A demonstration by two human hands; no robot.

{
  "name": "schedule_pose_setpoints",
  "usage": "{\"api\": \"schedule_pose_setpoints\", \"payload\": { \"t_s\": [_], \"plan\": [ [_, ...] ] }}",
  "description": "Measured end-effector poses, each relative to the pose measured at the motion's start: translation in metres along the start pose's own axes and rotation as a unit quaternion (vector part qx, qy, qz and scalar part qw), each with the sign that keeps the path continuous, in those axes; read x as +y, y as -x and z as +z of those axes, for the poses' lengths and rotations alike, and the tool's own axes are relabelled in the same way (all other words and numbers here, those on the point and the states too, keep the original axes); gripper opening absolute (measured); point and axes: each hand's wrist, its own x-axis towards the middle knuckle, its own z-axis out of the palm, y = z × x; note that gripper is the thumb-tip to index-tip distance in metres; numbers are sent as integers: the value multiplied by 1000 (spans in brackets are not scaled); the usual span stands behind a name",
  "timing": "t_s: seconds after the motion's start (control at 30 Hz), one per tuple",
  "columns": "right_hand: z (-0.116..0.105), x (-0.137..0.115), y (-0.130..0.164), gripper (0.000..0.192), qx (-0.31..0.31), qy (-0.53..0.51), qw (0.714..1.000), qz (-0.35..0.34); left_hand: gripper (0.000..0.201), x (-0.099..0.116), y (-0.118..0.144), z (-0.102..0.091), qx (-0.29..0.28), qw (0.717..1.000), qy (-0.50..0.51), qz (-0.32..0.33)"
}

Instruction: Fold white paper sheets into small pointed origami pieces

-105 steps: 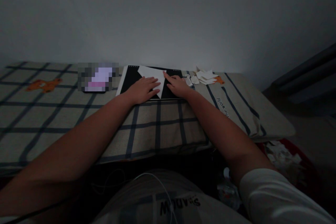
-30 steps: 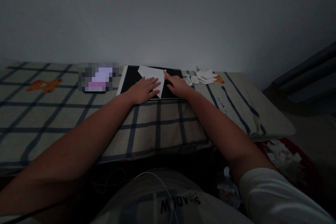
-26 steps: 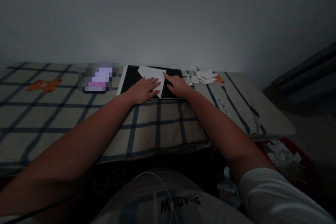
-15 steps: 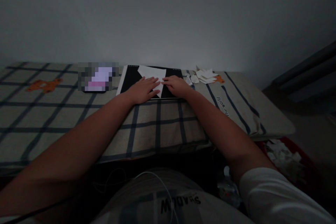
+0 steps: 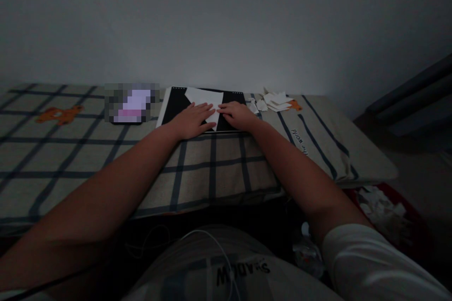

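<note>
A folded white sheet of paper [image 5: 206, 99] lies on a black spiral-bound pad [image 5: 175, 103] at the far side of a checked bed cover. My left hand [image 5: 192, 120] lies flat on the paper's left part, fingers spread and pointing right. My right hand [image 5: 238, 115] rests palm down at the paper's right edge, its fingertips meeting those of the left hand. Neither hand grips anything.
A pile of white paper scraps [image 5: 273, 101] lies right of the pad near the wall. A blurred object [image 5: 132, 103] sits left of the pad. The checked cover [image 5: 88, 160] spreads across the bed. More crumpled paper [image 5: 379, 209] fills a red container on the floor at right.
My right hand has slid from the paper's far right corner down toward me along its right edge, until its fingertips meet the left hand. The left hand has stayed put.
</note>
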Motion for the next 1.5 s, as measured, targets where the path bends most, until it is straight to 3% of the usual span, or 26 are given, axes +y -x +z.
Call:
{"api": "schedule_pose_setpoints", "payload": {
  "t_s": [1.5],
  "plan": [
    [2, 3, 0, 44, 1, -10, 1000, -6, 68, 2, 1, -1, -31, 998, -52, 8]
  ]
}}
